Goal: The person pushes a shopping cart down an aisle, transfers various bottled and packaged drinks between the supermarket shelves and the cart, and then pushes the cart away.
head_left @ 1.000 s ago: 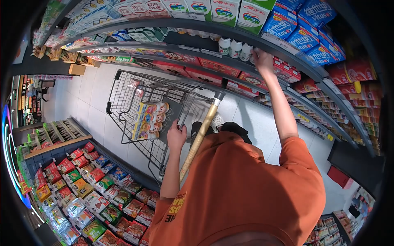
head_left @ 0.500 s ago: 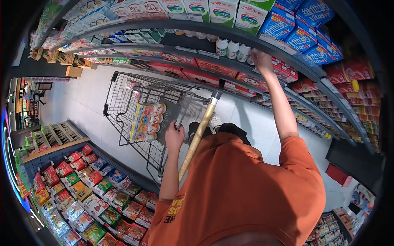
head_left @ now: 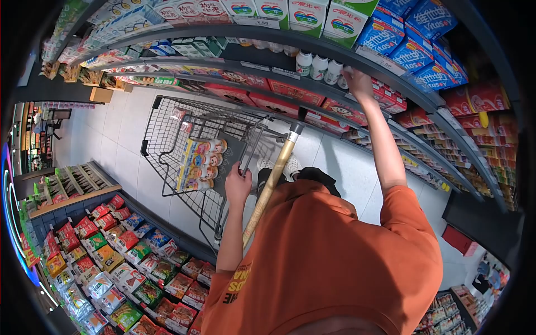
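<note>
My right hand (head_left: 359, 85) reaches up to the shelf at the end of a short row of small white bottles (head_left: 319, 67). Its fingers are curled around the bottle at the row's right end, which they partly cover. My left hand (head_left: 238, 183) is closed on a grey bar of the shopping cart (head_left: 184, 106), beside the thick gold handle (head_left: 271, 187). Inside the cart lies a pack of several drinks with cartoon wrapping (head_left: 199, 163). A smaller reddish pack (head_left: 180, 120) is at the cart's far end.
Blue Vitasoy packs (head_left: 412, 53) and white-green milk cartons (head_left: 306, 17) fill the shelf above my right hand. Red boxes (head_left: 296, 94) line the lower shelves. A low display of bagged snacks (head_left: 120, 251) borders the left side. Pale floor tiles (head_left: 120, 125) run between.
The view has shifted very slightly. My right hand stays at the bottles, its fingers a little further round the end one; my left hand stays on the cart.
</note>
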`<state>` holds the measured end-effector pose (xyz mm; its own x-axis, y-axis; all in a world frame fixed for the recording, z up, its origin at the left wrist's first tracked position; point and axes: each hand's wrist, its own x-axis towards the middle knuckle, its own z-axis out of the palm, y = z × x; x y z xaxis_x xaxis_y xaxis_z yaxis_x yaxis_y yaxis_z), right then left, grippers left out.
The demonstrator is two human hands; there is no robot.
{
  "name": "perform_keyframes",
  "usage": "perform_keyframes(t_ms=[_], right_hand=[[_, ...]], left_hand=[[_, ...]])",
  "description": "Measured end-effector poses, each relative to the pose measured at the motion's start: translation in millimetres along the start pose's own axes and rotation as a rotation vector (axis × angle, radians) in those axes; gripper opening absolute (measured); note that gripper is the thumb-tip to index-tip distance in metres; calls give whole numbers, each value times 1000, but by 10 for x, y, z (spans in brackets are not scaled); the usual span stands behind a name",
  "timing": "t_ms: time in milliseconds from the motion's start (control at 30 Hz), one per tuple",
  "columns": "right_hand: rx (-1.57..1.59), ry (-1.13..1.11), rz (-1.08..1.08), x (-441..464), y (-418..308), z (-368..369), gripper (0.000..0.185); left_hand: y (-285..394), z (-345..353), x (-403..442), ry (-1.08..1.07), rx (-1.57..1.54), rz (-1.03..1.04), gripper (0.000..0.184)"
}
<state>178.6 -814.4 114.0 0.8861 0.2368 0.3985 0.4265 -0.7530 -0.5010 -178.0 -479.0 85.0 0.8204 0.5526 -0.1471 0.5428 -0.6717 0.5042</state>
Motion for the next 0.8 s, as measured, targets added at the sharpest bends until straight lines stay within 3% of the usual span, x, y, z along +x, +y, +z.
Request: perform_keyframes(t_ms=[800], right_hand=[[-115,-57,108,25,-149,-27,52]], left_hand=[[-136,-155,52,63,3,33,42]])
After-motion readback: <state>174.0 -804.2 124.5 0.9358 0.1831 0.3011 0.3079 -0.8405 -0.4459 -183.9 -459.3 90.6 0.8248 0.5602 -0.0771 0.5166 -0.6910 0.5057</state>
